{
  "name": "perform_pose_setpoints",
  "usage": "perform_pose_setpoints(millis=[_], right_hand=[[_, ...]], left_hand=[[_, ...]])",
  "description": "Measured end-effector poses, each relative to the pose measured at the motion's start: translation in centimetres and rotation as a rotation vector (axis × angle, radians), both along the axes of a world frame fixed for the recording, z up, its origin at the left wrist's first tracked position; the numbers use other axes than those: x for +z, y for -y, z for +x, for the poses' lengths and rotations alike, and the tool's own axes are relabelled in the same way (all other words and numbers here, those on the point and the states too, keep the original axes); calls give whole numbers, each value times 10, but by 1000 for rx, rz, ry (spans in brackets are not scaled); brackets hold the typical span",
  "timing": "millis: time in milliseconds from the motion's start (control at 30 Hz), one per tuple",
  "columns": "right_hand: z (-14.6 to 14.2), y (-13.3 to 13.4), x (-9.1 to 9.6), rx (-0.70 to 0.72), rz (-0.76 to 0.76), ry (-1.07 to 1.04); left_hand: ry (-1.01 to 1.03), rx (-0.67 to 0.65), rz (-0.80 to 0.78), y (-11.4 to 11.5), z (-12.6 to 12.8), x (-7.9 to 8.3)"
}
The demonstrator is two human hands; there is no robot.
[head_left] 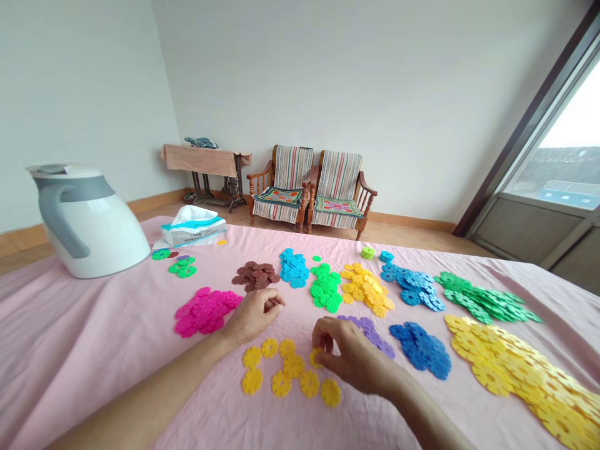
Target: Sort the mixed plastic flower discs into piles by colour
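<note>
My right hand [351,353] pinches a yellow snowflake disc [315,357] between thumb and fingers, close to the cloth. Around and below it lie several loose yellow snowflake discs [281,383], spread flat. My left hand [257,314] hovers further left with its fingers curled in, and nothing shows between them. Beside the left wrist is a pile of magenta discs [204,312]; brown discs [255,275] lie just beyond the left hand. Partly hidden behind my right hand is a row of purple discs [375,337].
A pink cloth [140,375] covers the table. Light blue [294,267], green [325,289], orange-yellow [365,287], dark blue [420,350] and yellow piles [520,375] line the middle and right. A white jug [103,231] and tissue pack [194,231] stand at the left.
</note>
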State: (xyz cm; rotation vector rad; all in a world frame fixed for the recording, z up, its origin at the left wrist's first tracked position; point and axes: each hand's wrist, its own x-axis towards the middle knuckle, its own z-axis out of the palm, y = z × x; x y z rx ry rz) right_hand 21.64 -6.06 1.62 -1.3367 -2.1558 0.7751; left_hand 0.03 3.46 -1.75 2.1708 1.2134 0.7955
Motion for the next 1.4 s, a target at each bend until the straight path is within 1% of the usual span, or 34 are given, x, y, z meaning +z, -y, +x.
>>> perform_pose_setpoints(millis=[67, 100, 167, 233, 267, 333, 400, 467, 500, 533, 567, 600, 667, 700, 733, 800, 900, 1000, 1067, 1133, 1167, 1200, 1233, 1267, 1333, 1400], right_hand=[[12, -10, -5, -114, -15, -54], [20, -16, -9, -220, -1, -78], [43, -30, -20, -466, 92, -106], [68, -44, -31, -658, 168, -136], [79, -49, -36, -738, 178, -196], [96, -57, -43, -811, 181, -250], [101, -60, -45, -846, 185, -288], [95, -57, -38, -831, 193, -302], [88, -52, -33, -780, 183, -300], [80, -47, -25, -684, 156, -285], [70, -39, -17, -538, 107, -270], [60, -31, -9, -362, 20, -239], [41, -13, 7, -44, -160, -103], [34, -4, 13, 56, -204, -24], [28, 3, 17, 107, -218, 46], [20, 13, 21, 151, -185, 164], [16, 16, 19, 186, -115, 242], [16, 15, 17, 185, -103, 244], [17, 13, 18, 185, -147, 214], [22, 10, 17, 196, -234, 136], [25, 6, 16, 179, -267, 79], [30, 1, 13, 132, -276, 16], [37, -5, 9, 50, -256, -46], [44, -12, 4, -85, -198, -104], [60, -27, -8, -374, -49, -152], [76, -41, -21, -589, 37, -179]], left_hand=[[0, -3, 2, 0, -1, 0], [3, -3, 4, 0, -1, -1], [10, -5, 9, 0, -1, -1], [19, -7, 12, -1, -2, -2], [22, -8, 14, -1, -1, -3], [25, -10, 16, -2, -1, -3], [25, -9, 18, -2, -1, -3], [25, -8, 18, -1, -1, -2], [24, -8, 16, 0, -1, -1], [23, -9, 13, 0, -1, -1], [21, -11, 10, 0, -1, -1], [18, -12, 8, 0, -1, -1], [12, -13, 8, 0, -1, -1], [8, -11, 9, 0, -1, -1], [6, -10, 11, 0, -1, -1], [3, -9, 10, 0, -1, 0], [7, -12, -5, 0, 0, 1], [10, -7, -8, 1, 0, 3], [8, -4, -5, 1, 0, 3], [4, -2, -2, 1, 0, 2], [1, -1, 0, 1, 0, 2], [-1, -2, 2, 0, 0, 1], [-3, -3, 4, 0, -1, 1], [-4, -4, 5, 0, -1, 1], [0, -7, 6, -1, -1, 0], [11, -5, 5, -1, -1, -1]])
